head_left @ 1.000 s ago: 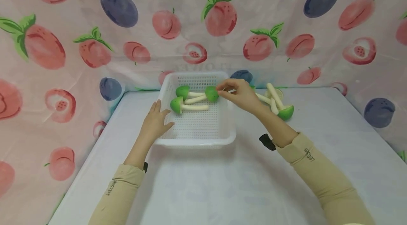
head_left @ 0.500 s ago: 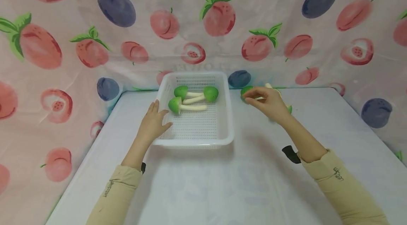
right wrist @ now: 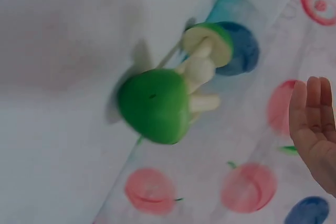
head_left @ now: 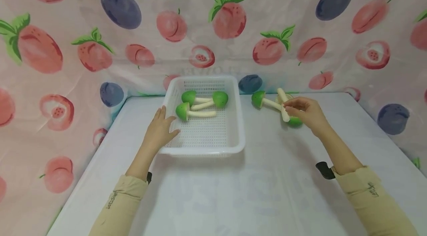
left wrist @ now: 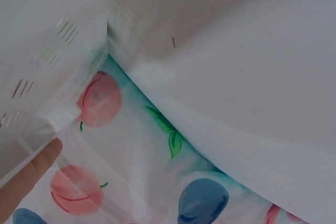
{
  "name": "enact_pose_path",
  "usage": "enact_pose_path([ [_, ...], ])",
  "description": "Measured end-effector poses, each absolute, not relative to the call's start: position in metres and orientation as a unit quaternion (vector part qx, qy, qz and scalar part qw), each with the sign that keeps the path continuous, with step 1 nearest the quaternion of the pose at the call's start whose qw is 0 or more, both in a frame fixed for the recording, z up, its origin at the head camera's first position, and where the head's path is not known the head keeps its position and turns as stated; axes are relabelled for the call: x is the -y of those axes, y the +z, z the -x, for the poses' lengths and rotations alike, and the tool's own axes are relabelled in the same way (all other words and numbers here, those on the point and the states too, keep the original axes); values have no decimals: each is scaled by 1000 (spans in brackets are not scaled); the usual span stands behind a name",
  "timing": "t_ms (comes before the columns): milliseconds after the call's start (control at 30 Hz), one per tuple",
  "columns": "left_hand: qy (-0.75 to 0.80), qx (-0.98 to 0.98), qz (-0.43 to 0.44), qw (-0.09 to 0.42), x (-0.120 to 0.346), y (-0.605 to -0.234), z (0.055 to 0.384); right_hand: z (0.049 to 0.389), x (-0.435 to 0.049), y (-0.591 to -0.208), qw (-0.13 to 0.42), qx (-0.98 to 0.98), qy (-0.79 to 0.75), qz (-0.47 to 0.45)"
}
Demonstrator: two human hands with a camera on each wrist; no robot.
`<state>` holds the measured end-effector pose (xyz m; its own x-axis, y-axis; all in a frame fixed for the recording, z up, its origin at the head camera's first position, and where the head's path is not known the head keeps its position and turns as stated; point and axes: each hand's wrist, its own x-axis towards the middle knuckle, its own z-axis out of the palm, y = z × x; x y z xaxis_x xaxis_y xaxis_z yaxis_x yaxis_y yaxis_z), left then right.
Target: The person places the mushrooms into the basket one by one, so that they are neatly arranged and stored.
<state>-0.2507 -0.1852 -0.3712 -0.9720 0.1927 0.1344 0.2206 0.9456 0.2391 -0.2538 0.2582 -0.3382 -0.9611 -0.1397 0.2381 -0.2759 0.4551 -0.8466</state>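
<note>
Three toy mushrooms with green caps and pale stems lie in a white plastic basket (head_left: 207, 150); one is the front mushroom (head_left: 182, 112). My left hand (head_left: 159, 130) rests at the basket's left rim, its fingers extended; one finger (left wrist: 39, 166) lies along the rim in the left wrist view. To the right of the basket, more mushrooms lie in a loose cluster, among them a green-capped mushroom (head_left: 258, 99). At that cluster is my right hand (head_left: 308, 115), fingertips overlapping a pale stem (head_left: 283, 99). In the right wrist view its fingers look straight, beside a large green mushroom cap (right wrist: 155, 106).
A white cloth covers the table (head_left: 213, 199). Behind it hangs a fruit-print curtain (head_left: 213, 25), close to the table's back edge and the basket.
My right hand has moved right, from over the basket's right rim to the mushroom cluster. My left hand stays at the rim, and the three mushrooms in the basket lie as before.
</note>
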Motion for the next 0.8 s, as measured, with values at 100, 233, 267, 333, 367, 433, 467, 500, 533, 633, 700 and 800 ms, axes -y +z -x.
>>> enact_pose_path([
  [100,-126,985,106,56,185,-372,249,255,-272,-348,75,853,508,-94],
  [233,-122,985,106,56,185,-372,250,260,-289,-360,88,860,499,-54],
  [267,-121,985,106,57,185,-372,250,261,-292,-362,93,860,500,-45],
  [333,-121,985,107,57,185,-372,250,263,-298,-366,101,855,507,-27],
  [367,-120,985,107,57,185,-372,250,264,-300,-368,102,853,511,-18],
  [433,-121,985,106,56,186,-371,250,266,-303,-371,96,851,516,10],
  [467,-121,985,106,54,186,-371,250,268,-304,-372,89,853,513,24],
  [500,-122,985,105,53,186,-370,249,269,-304,-374,76,855,511,40],
  [533,-123,986,105,52,186,-370,249,270,-305,-375,60,857,508,54],
  [633,-124,985,105,53,186,-370,249,276,-307,-378,-11,849,523,79],
  [700,-126,985,104,53,185,-370,249,279,-309,-381,-63,833,543,90],
  [800,-130,985,104,48,183,-372,250,284,-313,-386,-126,802,573,110],
])
